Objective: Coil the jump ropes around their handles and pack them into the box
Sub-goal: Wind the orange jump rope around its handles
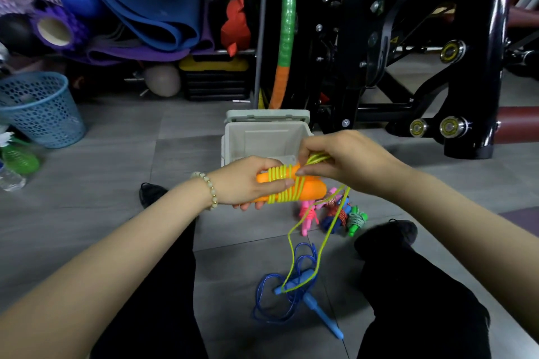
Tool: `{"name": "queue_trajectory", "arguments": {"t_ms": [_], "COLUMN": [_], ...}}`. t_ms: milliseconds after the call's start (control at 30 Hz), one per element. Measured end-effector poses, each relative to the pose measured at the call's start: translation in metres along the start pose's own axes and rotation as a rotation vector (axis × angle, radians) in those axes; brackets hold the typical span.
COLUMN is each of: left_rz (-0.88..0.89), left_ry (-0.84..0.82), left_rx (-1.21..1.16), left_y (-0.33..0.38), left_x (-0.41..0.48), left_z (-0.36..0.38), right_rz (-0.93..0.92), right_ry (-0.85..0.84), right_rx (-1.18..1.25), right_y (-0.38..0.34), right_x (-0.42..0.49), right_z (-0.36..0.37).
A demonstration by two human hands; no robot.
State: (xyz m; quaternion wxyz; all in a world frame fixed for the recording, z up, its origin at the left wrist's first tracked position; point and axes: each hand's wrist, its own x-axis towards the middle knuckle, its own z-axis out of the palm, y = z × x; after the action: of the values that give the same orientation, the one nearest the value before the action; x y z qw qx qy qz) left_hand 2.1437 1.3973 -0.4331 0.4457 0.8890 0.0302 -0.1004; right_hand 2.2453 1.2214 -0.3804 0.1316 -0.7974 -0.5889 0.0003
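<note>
- Grey tiled floor carries everything, and a person sits on it with legs in black trousers spread apart.
- Along the floor's far edge stand a black steel gym machine, rolled blue foam mats and a light blue perforated plastic basket.
- A beige plastic box stands open on the floor just beyond the hands, its lid tipped back.
- The left hand, with a pale bead bracelet on its wrist, grips a pair of orange plastic handles lying side by side; its fingers curl under them and the thumb lies across the top.
- A thin yellow-green jump rope is wound in many turns around the handles.
- The right hand pinches several strands of this rope at the handles; its fingers are pressed together.
- The rope's free loop hangs down to the floor between the legs.
- A loose blue jump rope with light blue handles lies uncoiled there, under that loop.
- A small pile of coiled pink, blue and green jump ropes lies on the floor near the box.
</note>
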Motion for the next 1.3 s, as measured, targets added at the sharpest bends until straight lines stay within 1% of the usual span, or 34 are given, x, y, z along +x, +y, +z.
{"name": "queue_trajectory", "arguments": {"t_ms": [100, 267, 333, 400, 467, 567, 633, 733, 867, 967, 1067, 1200, 1300], "left_rz": [0.045, 0.082, 0.108, 0.141, 0.167, 0.185, 0.175, 0.165, 0.131, 0.121, 0.128, 0.114, 0.114], "left_ry": [-0.018, 0.044, 0.033, 0.053, 0.109, 0.211, 0.259, 0.276, 0.195, 0.127, 0.065, 0.071, 0.08], "left_rx": [0.049, 0.148, 0.195, 0.355, 0.534, 0.61, 0.573, 0.453, 0.288, 0.139, 0.024, -0.139, -0.219], "left_y": [0.005, 0.011, 0.015, 0.02, 0.024, 0.026, 0.025, 0.021, 0.019, 0.014, 0.01, 0.01, 0.008], "left_x": [-0.001, -0.006, -0.01, -0.014, -0.017, -0.018, -0.019, -0.019, -0.018, -0.019, -0.019, -0.021, -0.02], "left_z": [-0.001, -0.009, -0.011, -0.011, -0.01, -0.006, -0.003, -0.002, 0.0, 0.001, 0.004, 0.003, 0.001], "right_rz": [-0.026, -0.017, 0.027, 0.071, 0.109, 0.141, 0.144, 0.159, 0.182, 0.2, 0.125, 0.042, 0.124], "right_ry": [-0.027, -0.031, -0.034, -0.112, -0.214, -0.289, -0.295, -0.242, -0.227, -0.207, -0.137, -0.023, -0.026], "right_rx": [-0.061, 0.04, 0.173, 0.393, 0.588, 0.725, 0.767, 0.823, 0.939, 0.873, 0.781, 0.849, 0.957], "right_y": [-0.003, -0.003, -0.002, 0.0, 0.002, 0.004, 0.002, 0.003, 0.006, 0.007, 0.002, -0.005, -0.003], "right_x": [0.003, 0.005, 0.006, 0.008, 0.01, 0.012, 0.012, 0.011, 0.013, 0.014, 0.014, 0.009, 0.0], "right_z": [0.0, -0.006, -0.006, -0.004, -0.001, 0.004, 0.006, 0.009, 0.011, 0.015, 0.015, 0.014, 0.019]}}
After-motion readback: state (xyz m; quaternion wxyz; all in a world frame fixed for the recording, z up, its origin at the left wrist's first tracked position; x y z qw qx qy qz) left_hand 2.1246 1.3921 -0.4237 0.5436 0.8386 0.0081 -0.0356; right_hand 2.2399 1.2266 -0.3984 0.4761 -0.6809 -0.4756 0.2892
